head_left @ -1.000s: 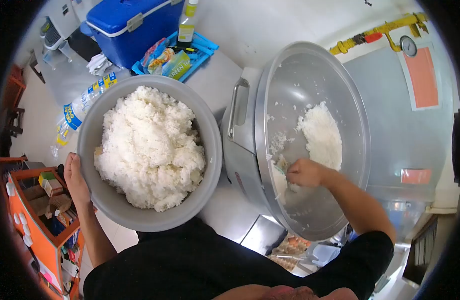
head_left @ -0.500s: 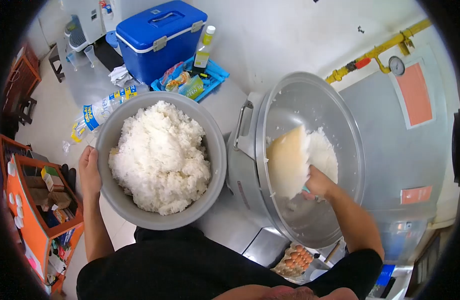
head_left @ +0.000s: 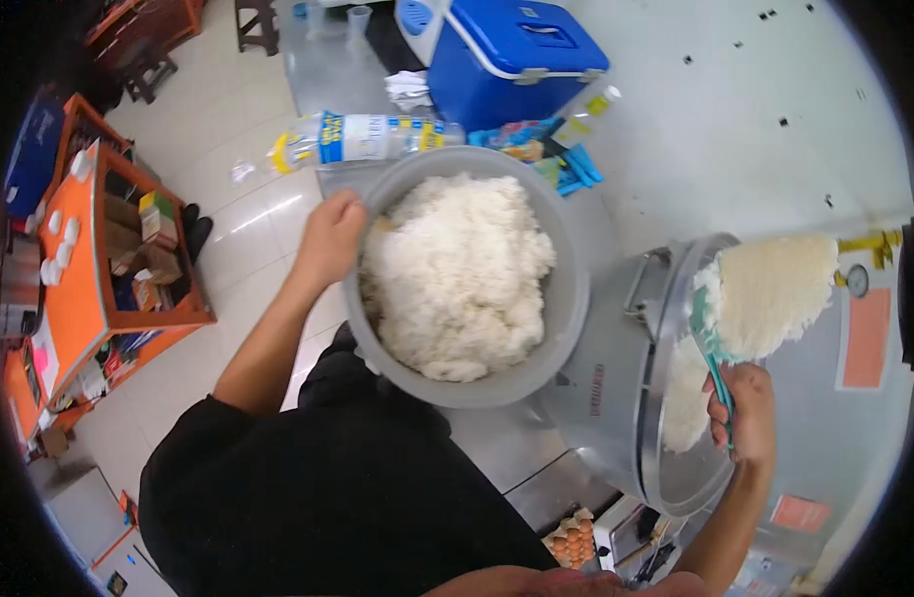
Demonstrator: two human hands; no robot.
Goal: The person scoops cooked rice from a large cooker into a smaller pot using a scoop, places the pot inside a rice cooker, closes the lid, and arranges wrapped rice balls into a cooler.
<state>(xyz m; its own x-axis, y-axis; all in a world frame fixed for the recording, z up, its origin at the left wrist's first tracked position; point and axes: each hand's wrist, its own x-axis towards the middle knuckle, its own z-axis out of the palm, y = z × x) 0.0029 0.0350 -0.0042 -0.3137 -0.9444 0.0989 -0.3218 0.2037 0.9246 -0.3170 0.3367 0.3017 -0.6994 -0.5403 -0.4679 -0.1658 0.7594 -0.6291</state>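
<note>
My left hand (head_left: 335,237) is closed on the left rim of a grey basin (head_left: 568,343), which is heaped with cooked white rice (head_left: 462,279). In my right hand (head_left: 748,410) is the handle of a teal rice paddle (head_left: 714,370). A wide slab of rice (head_left: 775,294) with a pale tan, crusty face rests on the paddle's blade, at the mouth of a large metal pot (head_left: 608,368). The pot tilts away to the right of the basin. More rice (head_left: 685,398) shows inside the pot, partly hidden by the slab and my hand.
Behind the basin are a clear plastic jug (head_left: 367,137), a blue cooler (head_left: 517,65) and a bottle with a white cap (head_left: 584,117). Eggs (head_left: 572,542) sit below the pot. An orange shelf unit (head_left: 129,328) stands at left; a yellow pipe (head_left: 875,242) runs along the wall.
My right hand has raised the paddle and rice slab from inside the pot to its mouth, toward the upper right. The view has shifted; my left hand still holds the basin.
</note>
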